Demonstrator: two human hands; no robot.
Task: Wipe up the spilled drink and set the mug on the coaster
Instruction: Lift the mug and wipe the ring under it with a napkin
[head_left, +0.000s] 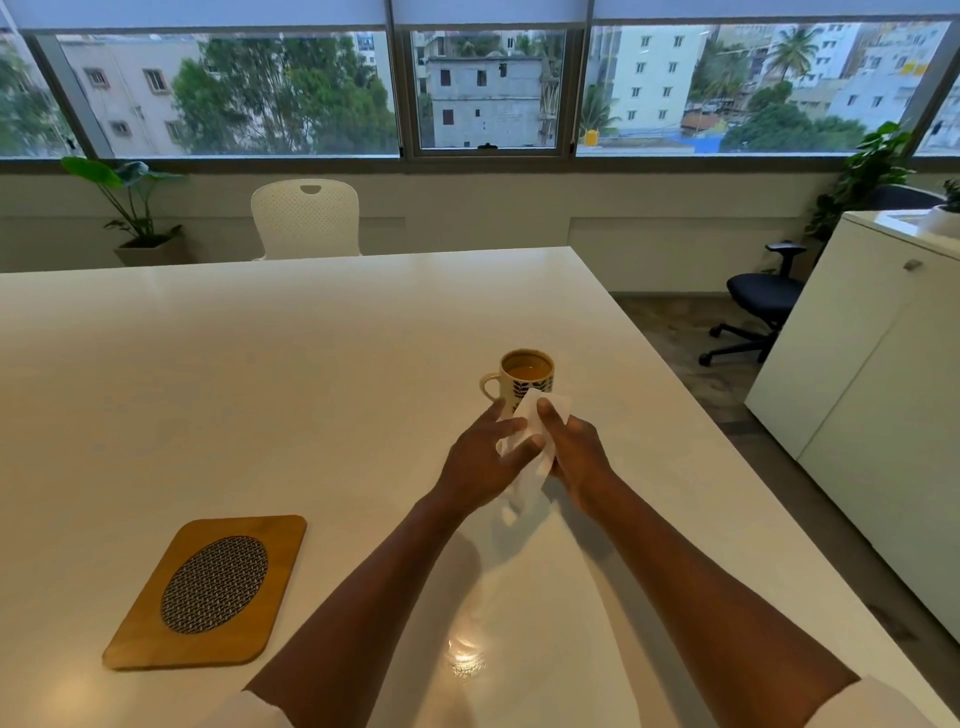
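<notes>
Mug: glazed ceramic, leaf-patterned, upright mid-desk toward the right edge.
Coaster: wooden, rounded corners, woven oval; near-left, well apart.
My left hand, right hand: together, clasping crumpled white tissue.

Both forearms are bare from the wrists down to pale, whitish sleeve edges that show just behind the elbows at the bottom of the view. The left hand and right hand carry no rings, watch or bands that can be seen. The sleeve fabric looks plain, without markings
</notes>
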